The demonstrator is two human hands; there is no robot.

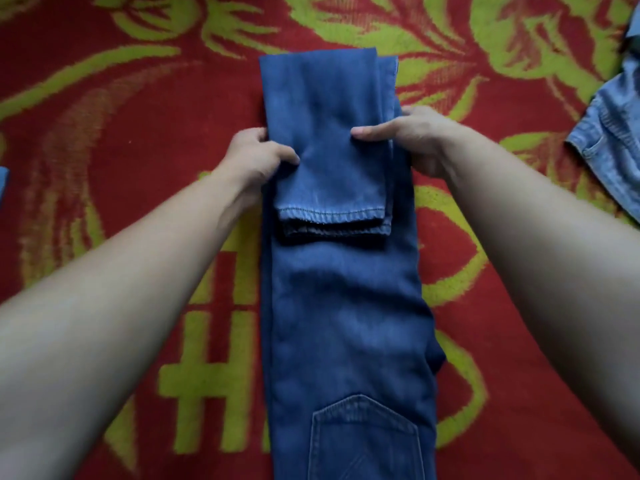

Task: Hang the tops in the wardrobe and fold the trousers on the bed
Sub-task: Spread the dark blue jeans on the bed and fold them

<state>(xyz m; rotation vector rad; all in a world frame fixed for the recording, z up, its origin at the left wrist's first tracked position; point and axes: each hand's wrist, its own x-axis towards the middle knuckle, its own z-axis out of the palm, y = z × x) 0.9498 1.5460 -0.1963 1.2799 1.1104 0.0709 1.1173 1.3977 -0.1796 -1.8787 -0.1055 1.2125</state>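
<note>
Gripping one folded jeans (pixel 346 306): two hands (pixel 256 157) (pixel 415 136).

Likely home bedroom: red floral bedspread (pixel 138 150).

A red blanket (pixel 121 150) with a short, fuzzy pile filled the view from edge to edge, lying flat with little creasing. Large yellow-green leaves (pixel 433 36) sprawled across it from 10 to 2 o'clock, long curved stems ran down toward 9 o'clock, blocky yellow-green bars (pixel 207 375) sat at 7 o'clock, and rounded bands (pixel 460 271) of the same colour curled from 3 to 5 o'clock. The light was dim and soft, casting only faint shadows on the cloth.
</note>
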